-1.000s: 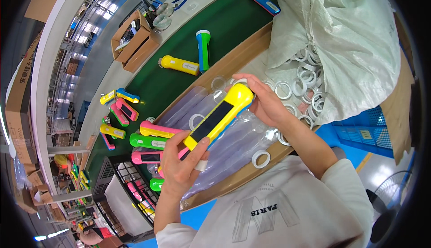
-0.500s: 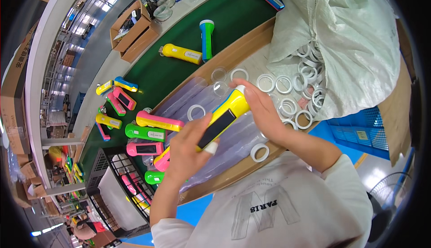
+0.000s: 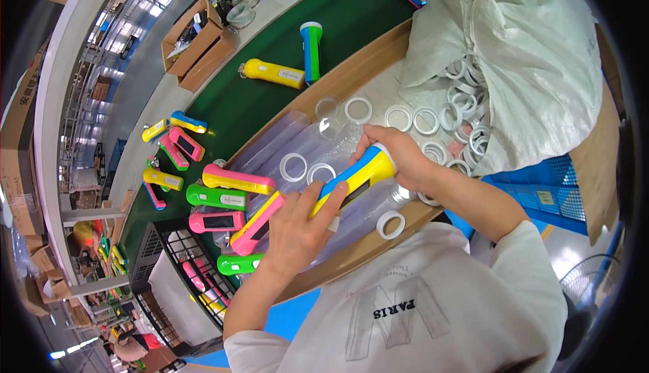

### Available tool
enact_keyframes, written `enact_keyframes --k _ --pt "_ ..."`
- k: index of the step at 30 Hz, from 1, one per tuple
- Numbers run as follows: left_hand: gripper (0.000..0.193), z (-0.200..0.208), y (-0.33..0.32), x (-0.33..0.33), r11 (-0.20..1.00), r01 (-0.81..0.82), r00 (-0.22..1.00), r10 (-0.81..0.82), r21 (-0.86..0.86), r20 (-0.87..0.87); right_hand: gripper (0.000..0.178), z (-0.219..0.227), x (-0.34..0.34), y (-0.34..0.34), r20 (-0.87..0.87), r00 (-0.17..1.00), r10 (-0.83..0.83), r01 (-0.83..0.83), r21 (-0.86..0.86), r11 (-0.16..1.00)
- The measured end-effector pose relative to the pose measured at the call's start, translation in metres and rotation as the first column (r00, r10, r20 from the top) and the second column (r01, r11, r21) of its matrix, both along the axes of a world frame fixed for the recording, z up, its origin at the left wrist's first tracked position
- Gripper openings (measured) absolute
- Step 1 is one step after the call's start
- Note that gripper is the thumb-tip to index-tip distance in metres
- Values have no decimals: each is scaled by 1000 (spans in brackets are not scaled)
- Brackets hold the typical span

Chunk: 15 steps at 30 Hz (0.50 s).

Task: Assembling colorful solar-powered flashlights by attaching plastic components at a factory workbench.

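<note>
The held flashlight (image 3: 368, 169) has rolled blue side up over the cardboard tray (image 3: 362, 64).
A carton (image 3: 206, 47) beside the green belt (image 3: 270, 43); left hand (image 3: 301, 228) pinches its lower end, right hand (image 3: 407, 158) cups its top; white sack (image 3: 527, 69), blue crate (image 3: 541, 194).

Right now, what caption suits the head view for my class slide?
The left hand grips a yellow-blue flashlight, the right hand at its head, above a cardboard tray of white rings.

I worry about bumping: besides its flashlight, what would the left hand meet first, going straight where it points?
Beyond the flashlight it holds, the left hand would probably meet the white ring just ahead; depth is unclear, so it might pass above.
</note>
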State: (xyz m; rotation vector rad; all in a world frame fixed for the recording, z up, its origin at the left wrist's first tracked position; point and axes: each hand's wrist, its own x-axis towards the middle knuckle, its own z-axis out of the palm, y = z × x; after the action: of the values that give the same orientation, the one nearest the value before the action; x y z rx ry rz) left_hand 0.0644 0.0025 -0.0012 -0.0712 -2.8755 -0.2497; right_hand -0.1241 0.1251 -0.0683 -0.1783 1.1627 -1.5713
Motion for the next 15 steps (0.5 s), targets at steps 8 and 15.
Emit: enact_keyframes --k 8,15 --pt "59 2 4 9 717 -171 985 134 676 107 46 24 12 24 -630 757 -173 -66 -337 939" --pt "61 -31 1 -8 983 -89 984 113 163 -141 45 3 -17 -1 -189 982 5 -14 -48 999"
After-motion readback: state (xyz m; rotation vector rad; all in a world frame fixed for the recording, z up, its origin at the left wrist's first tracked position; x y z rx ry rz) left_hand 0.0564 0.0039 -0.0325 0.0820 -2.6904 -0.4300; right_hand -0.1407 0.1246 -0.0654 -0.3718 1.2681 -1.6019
